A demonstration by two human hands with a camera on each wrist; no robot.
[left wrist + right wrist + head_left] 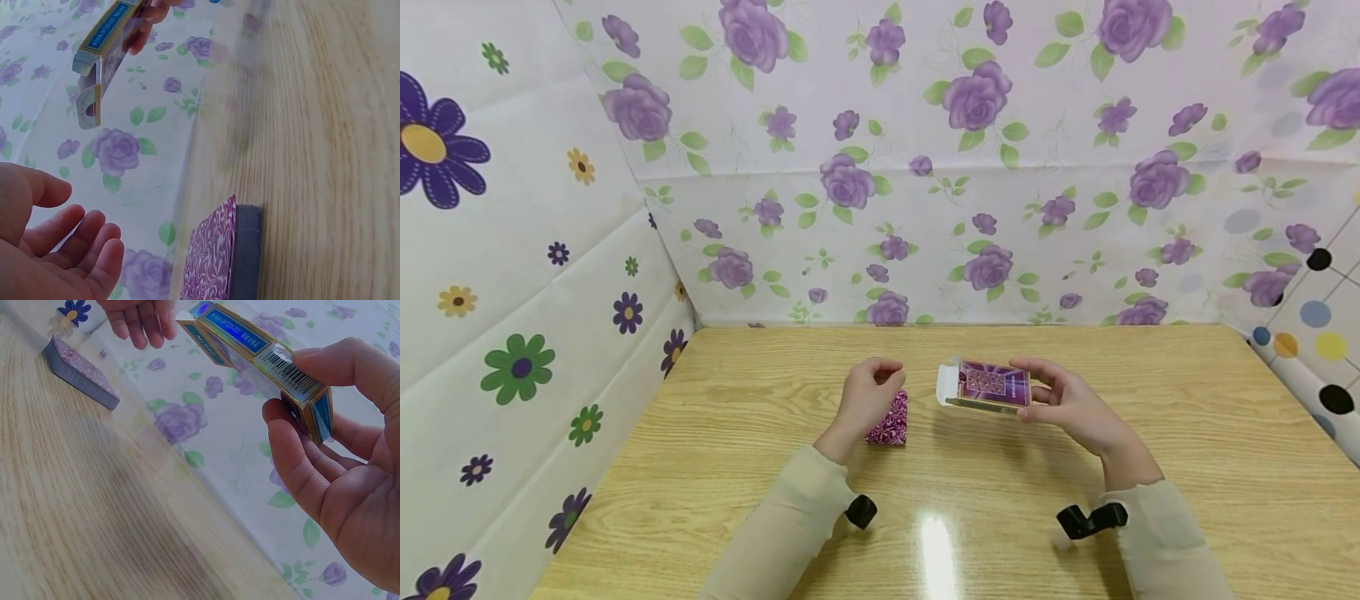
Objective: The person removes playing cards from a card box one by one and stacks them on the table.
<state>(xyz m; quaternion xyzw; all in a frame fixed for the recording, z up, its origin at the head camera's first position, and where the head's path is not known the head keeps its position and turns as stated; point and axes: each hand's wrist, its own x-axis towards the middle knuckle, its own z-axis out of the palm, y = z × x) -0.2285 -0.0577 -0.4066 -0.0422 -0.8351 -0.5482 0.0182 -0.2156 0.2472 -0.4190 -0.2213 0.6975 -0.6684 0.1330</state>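
My right hand (1071,408) grips a purple playing-card box (996,385) by its right end, above the table. The box's flap hangs out at the left end, and a barcode shows on its narrow side in the right wrist view. A deck of playing cards (889,421) with a purple-and-white patterned back lies stacked on the table. Over the deck's upper left hovers my left hand (867,400), its fingers loosely bent. In the left wrist view that hand (62,240) holds nothing and is apart from the deck (212,256).
The wood-grain table (737,400) runs back to a wall covering (925,208) printed with purple roses. A flower-printed sheet (550,275) bounds the left, and a dotted one (1318,350) the right. Both wrists wear black camera mounts (861,511).
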